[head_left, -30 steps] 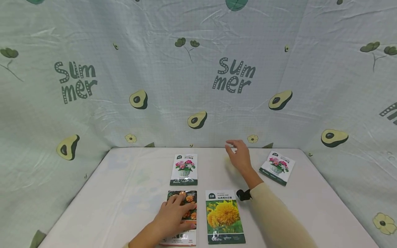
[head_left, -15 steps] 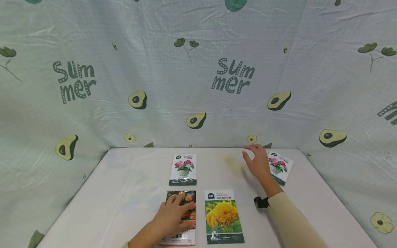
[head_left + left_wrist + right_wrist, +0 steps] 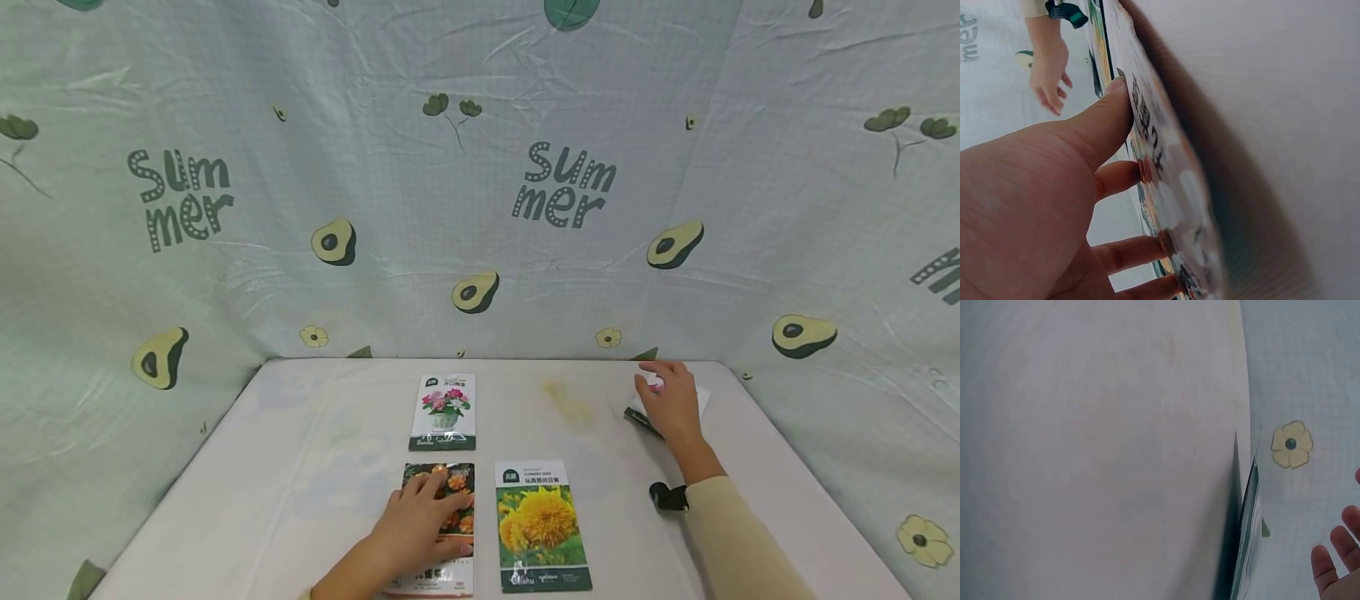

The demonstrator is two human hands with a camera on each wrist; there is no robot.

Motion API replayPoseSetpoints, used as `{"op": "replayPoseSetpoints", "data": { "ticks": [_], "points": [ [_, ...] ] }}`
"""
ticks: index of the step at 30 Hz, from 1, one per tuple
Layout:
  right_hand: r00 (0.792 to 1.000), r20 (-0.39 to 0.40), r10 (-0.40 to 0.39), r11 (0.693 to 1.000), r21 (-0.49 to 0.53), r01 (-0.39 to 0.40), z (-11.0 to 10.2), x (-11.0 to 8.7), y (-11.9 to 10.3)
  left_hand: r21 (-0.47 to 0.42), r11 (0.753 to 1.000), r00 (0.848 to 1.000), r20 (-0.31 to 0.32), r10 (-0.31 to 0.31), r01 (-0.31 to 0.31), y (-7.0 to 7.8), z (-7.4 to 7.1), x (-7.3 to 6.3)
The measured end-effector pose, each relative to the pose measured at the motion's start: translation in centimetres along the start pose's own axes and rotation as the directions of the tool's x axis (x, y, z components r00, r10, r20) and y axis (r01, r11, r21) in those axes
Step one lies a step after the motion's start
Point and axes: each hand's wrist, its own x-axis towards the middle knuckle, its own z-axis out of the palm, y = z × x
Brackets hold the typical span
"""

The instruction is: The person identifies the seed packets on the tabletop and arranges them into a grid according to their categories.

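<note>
My left hand (image 3: pixel 411 527) rests on an orange-flower seed packet (image 3: pixel 453 577) at the front of the table. In the left wrist view, the fingertips and thumb touch the face of this packet (image 3: pixel 1163 150), fingers spread and nearly straight. Farther back on the right, my right hand (image 3: pixel 673 408) hovers over a slanted pink-flower seed packet (image 3: pixel 642 421) and hides most of it. The right wrist view shows that packet (image 3: pixel 1247 544) edge-on, with my right fingers (image 3: pixel 1324 567) apart from it.
A yellow-flower seed packet (image 3: pixel 543 527) lies right of the left hand. Another pink-flower packet (image 3: pixel 442 412) lies behind the orange-flower one. A printed cloth (image 3: pixel 390 167) hangs behind the white table (image 3: pixel 315 475) and along its sides.
My right hand has moved right, from the back middle of the table to over the slanted pink-flower packet. The left hand has stayed on the orange-flower packet.
</note>
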Motion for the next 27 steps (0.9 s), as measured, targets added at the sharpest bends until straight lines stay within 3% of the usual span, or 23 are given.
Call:
{"op": "replayPoseSetpoints", "data": {
  "ticks": [7,12,23,27],
  "points": [
    [0.996,-0.008,0.084,0.996,-0.033,-0.084,-1.5,0.0,1.5,0.001,1.000,1.000,0.007,-0.003,0.003,0.0,0.0,0.0],
    [0.989,0.047,0.139,0.987,-0.082,-0.135,-2.1,0.3,2.1,0.007,1.000,1.000,0.001,0.001,-0.001,0.0,0.1,0.0],
    [0.977,0.080,0.198,0.977,-0.100,-0.190,-2.1,0.8,2.8,0.000,1.000,1.000,0.001,-0.001,0.001,0.1,0.0,-0.1],
    [0.966,0.133,0.222,0.971,-0.121,-0.207,-1.8,1.2,3.2,0.003,1.000,1.000,-0.008,-0.006,0.006,0.2,0.0,0.0]
  ]
}}
